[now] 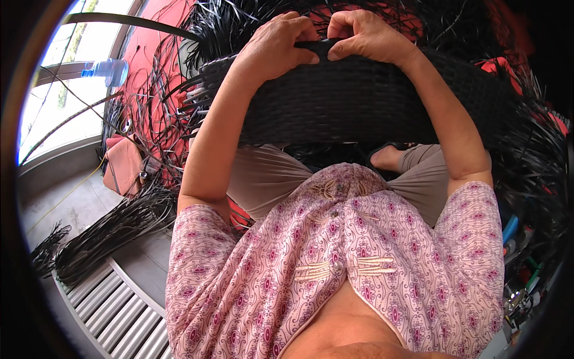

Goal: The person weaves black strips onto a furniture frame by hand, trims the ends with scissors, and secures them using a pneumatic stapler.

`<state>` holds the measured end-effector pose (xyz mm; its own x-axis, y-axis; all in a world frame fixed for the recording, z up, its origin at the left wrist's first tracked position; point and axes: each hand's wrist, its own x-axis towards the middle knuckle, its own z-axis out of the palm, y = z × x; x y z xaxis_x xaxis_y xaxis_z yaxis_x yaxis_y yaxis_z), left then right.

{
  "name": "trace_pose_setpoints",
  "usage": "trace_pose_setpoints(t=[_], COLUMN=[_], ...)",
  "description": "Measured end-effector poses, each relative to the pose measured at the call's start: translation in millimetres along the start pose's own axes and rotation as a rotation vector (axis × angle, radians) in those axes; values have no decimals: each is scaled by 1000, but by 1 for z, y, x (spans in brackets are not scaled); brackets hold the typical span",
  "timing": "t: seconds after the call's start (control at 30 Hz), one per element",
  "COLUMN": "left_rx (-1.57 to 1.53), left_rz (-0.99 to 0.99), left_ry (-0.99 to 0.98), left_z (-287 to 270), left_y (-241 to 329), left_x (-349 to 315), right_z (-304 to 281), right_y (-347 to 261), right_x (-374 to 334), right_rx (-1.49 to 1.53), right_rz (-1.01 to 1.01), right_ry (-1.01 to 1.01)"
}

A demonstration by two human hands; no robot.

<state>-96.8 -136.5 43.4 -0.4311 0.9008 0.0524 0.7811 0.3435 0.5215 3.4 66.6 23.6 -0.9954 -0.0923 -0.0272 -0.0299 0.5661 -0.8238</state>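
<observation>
A black woven wicker panel (pixel 335 105) stands upright across my lap, its weave running in close horizontal rows. Both hands meet at its top edge, close together but apart. My left hand (pixel 276 46) grips that edge with its thumb on the near face and its fingers curled over the top. From the other side, my right hand (pixel 375 40) pinches the same edge between thumb and bent fingers. Whether a loose strip also lies between the fingertips is too small to tell. Loose black strips hang out at the panel's left end.
Piles of black strips (pixel 224 30) lie beyond the panel on a red ground cover (pixel 137 57). A tied strip bundle (pixel 119 230) rests at left, near a white slatted piece (pixel 119 311). A clear bottle (pixel 110 72) is by the window. Small tools and odds (pixel 517 287) crowd the right.
</observation>
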Motion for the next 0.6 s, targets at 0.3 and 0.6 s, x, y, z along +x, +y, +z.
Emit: trace_pose_setpoints(t=[0.3, 0.6], left_rx=[128, 35], left_rz=[237, 148], left_ry=[127, 41], left_z=[6, 22], left_y=[9, 17], left_x=[-11, 19], right_z=[9, -35], right_y=[9, 22], right_x=[-21, -42], right_rx=[-316, -125], right_rz=[-287, 68], right_ry=[211, -10])
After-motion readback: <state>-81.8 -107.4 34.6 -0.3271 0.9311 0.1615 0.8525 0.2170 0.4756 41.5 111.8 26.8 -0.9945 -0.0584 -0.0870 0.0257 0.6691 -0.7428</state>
